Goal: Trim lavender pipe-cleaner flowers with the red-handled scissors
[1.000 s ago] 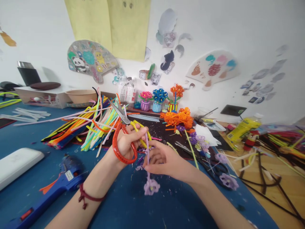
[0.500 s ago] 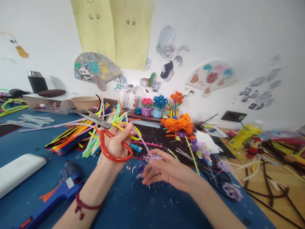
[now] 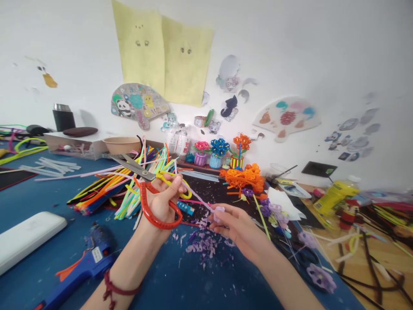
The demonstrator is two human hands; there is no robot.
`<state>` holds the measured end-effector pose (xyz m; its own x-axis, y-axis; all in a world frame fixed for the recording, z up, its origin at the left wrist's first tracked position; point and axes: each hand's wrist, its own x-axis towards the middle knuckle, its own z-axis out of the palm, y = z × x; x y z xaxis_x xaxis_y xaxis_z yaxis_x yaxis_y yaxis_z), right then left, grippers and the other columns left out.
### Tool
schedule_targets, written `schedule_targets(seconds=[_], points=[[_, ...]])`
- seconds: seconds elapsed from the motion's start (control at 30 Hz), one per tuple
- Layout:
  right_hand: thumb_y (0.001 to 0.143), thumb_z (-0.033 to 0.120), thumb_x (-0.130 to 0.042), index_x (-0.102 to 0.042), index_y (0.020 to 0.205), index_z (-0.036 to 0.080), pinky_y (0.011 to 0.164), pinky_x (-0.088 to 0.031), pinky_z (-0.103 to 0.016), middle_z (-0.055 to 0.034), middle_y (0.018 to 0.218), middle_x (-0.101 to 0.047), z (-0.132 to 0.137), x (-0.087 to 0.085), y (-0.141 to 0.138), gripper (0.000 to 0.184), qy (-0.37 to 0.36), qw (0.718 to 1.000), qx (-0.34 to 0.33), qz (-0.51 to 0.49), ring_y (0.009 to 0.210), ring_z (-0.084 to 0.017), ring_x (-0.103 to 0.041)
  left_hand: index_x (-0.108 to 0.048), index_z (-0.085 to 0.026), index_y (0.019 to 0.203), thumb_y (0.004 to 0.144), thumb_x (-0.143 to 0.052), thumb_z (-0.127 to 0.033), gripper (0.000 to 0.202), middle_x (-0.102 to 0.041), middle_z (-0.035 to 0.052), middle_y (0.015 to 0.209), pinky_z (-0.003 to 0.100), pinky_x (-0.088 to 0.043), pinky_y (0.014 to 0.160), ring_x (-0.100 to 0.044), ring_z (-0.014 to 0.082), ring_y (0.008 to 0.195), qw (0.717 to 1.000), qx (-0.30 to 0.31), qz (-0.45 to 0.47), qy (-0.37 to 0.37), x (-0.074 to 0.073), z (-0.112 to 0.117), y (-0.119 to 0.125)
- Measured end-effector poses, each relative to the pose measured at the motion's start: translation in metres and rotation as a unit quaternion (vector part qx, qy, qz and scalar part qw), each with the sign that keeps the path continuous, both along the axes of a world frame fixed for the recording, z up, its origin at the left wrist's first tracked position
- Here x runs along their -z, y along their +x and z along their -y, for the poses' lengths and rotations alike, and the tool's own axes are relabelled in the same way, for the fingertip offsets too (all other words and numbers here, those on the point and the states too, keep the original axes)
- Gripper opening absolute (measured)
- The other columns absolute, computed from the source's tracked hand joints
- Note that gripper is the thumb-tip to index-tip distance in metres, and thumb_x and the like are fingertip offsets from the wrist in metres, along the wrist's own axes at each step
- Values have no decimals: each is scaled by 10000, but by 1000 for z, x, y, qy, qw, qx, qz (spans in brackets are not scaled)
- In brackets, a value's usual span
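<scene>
My left hand point(image 3: 164, 198) is closed around a pair of scissors point(image 3: 148, 174) with one red and one yellow handle. The blades point up and left, partly apart. A lilac pipe cleaner point(image 3: 197, 194) runs between my hands, one end passing by the left fingers. My right hand point(image 3: 240, 226) pinches its other end, where a small lilac curl or petal point(image 3: 219, 214) shows at the fingertips; its exact shape is partly hidden. Beneath that hand, purple fuzz trimmings point(image 3: 204, 245) lie scattered on the blue mat point(image 3: 180, 284).
Bundled coloured pipe cleaners point(image 3: 106, 189) lie behind my left hand. A blue glue gun point(image 3: 93, 256) and a white case point(image 3: 29, 237) sit at left. Orange pieces point(image 3: 247, 178), purple flowers point(image 3: 321, 277) and black-handled scissors point(image 3: 305, 254) are at right. Small flower pots point(image 3: 215, 161) line the wall.
The whole view has shifted slightly. My right hand has moved away from the trimmings, up and right, and the curl at its fingertips shows more clearly. My left hand keeps hold of the scissors.
</scene>
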<state>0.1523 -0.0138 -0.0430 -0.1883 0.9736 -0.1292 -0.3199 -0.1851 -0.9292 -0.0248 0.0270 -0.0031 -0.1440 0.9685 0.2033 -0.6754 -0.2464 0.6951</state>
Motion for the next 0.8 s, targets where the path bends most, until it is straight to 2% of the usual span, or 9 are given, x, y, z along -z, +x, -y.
schedule_targets(seconds=[0.13, 0.33, 0.53, 0.8], points=[[744, 284, -748, -677, 1007, 116, 698, -493, -233, -75, 878, -689, -1, -6, 6, 320, 24, 999, -37, -16, 719, -114, -620, -465, -181, 661, 568, -769, -65, 339, -565, -53, 589, 191, -485, 567, -532, 62, 515, 1000, -3, 23, -6, -1, -3, -6], [751, 248, -739, -642, 993, 170, 705, -467, -230, -58, 907, -687, 4, -16, 10, 271, 85, 992, -61, -63, 753, -119, -611, -476, -163, 655, 607, -701, -31, 265, -556, -36, 624, 177, -474, 569, -505, 46, 525, 998, 22, 50, -36, 0, -7, -12], [707, 244, -768, -560, 1006, 219, 739, -461, -261, -36, 885, -665, 14, -26, 10, 364, 129, 985, -55, -103, 763, -141, -601, -485, -149, 621, 641, -660, -33, 211, -554, -18, 648, 174, -456, 516, -475, 41, 514, 992, 78, 50, -86, 8, -4, -3], [665, 324, -793, -452, 1034, 288, 640, -458, -248, -1, 835, -634, 28, -30, 3, 503, 157, 978, -73, -120, 683, -139, -595, -460, -166, 633, 581, -684, -8, 279, -510, -51, 586, 186, -399, 454, -465, 48, 473, 980, 137, 41, -138, 15, 4, 15]])
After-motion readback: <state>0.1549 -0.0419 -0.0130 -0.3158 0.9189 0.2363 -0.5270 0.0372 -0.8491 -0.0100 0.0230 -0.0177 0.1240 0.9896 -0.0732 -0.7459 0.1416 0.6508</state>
